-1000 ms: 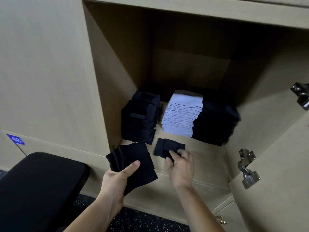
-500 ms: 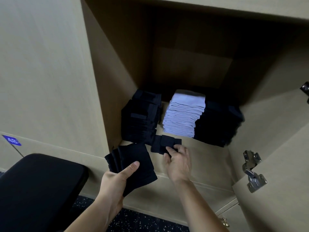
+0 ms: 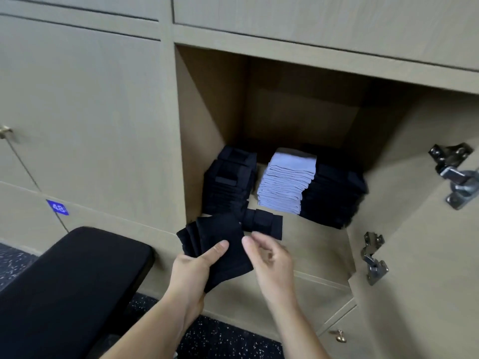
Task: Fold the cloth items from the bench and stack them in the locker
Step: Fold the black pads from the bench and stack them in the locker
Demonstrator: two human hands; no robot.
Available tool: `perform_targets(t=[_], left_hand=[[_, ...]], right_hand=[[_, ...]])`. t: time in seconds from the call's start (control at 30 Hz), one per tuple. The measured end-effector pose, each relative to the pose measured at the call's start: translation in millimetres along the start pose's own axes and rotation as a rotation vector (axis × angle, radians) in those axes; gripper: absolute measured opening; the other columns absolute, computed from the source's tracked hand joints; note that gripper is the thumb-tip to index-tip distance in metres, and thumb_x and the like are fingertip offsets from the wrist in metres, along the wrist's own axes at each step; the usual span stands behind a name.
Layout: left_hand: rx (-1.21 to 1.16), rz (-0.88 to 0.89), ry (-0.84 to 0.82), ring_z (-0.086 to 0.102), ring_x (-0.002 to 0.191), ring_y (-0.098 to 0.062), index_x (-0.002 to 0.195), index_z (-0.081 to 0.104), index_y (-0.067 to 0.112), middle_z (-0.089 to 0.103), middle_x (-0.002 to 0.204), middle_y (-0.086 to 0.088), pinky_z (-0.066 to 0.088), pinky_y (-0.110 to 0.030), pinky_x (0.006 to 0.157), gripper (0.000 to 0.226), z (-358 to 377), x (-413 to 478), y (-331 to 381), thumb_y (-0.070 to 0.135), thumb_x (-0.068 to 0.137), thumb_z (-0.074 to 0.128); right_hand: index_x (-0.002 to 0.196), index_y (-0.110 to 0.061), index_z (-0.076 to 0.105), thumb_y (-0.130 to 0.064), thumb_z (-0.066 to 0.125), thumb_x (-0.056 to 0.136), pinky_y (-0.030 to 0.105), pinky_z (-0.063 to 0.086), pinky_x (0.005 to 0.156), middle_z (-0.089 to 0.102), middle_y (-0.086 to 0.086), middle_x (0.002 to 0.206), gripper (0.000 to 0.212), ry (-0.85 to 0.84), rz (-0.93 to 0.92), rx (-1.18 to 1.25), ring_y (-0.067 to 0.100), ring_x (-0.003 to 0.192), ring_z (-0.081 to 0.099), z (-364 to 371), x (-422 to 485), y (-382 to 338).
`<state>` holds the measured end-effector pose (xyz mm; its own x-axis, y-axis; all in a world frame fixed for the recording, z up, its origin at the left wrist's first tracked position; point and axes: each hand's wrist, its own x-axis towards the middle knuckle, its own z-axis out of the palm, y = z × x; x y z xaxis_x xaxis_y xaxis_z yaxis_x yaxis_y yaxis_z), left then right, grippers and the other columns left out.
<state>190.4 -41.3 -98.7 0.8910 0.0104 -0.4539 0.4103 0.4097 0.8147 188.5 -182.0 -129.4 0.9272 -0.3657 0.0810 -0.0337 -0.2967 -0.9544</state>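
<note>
My left hand (image 3: 193, 268) grips a fanned bundle of folded black cloths (image 3: 220, 239) in front of the open locker (image 3: 316, 244), thumb on top. My right hand (image 3: 269, 257) hovers just right of the bundle, fingers loosely curled and holding nothing. One folded black cloth (image 3: 264, 222) lies alone on the locker floor, just beyond my right fingertips. Behind it stand three stacks: a black one (image 3: 229, 182) at the left, a light grey one (image 3: 287, 182) in the middle, and a black one (image 3: 334, 198) at the right.
A black padded bench (image 3: 64, 288) fills the lower left. The locker door (image 3: 427, 255) hangs open at the right, with metal hinges (image 3: 373, 257) along its edge. Closed locker fronts, one with a blue number tag (image 3: 57, 207), lie to the left. Speckled dark floor is below.
My right hand has let go of the single black cloth on the locker floor and drawn back toward the bundle. The view has pulled back from the locker.
</note>
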Motion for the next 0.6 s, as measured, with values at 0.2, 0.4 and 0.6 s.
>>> perform_targets(t=[0.2,0.4,0.6], left_hand=[[-0.036,-0.007,-0.02,0.074,0.077,-0.029,0.099,0.07,-0.004,0.075,0.087,-0.017,0.056,-0.032,0.065,0.029,2,-54,5,0.009,0.076,0.079],[-0.107,-0.015,-0.154,0.073,0.094,-0.028,0.111,0.067,0.001,0.074,0.102,-0.016,0.059,-0.038,0.079,0.033,-9,-105,8,0.022,0.087,0.068],[-0.123,0.005,-0.159,0.072,0.099,-0.027,0.117,0.065,0.002,0.074,0.107,-0.015,0.055,-0.04,0.088,0.038,-21,-133,9,0.032,0.094,0.059]], right_hand=[[0.09,-0.035,0.067,-0.058,0.061,0.061,0.04,0.052,0.082,0.069,-0.014,0.091,0.038,0.028,-0.033,-0.043,0.016,0.097,0.061,-5,-55,-26],[0.077,-0.025,0.062,-0.024,0.071,0.081,0.033,0.051,0.069,0.067,-0.007,0.076,0.01,0.04,-0.054,-0.047,0.012,0.074,0.062,-24,-91,-55],[0.079,-0.015,0.064,-0.011,0.068,0.084,0.019,0.049,0.064,0.07,-0.001,0.076,0.008,0.03,-0.043,0.093,0.013,0.073,0.064,-41,-117,-73]])
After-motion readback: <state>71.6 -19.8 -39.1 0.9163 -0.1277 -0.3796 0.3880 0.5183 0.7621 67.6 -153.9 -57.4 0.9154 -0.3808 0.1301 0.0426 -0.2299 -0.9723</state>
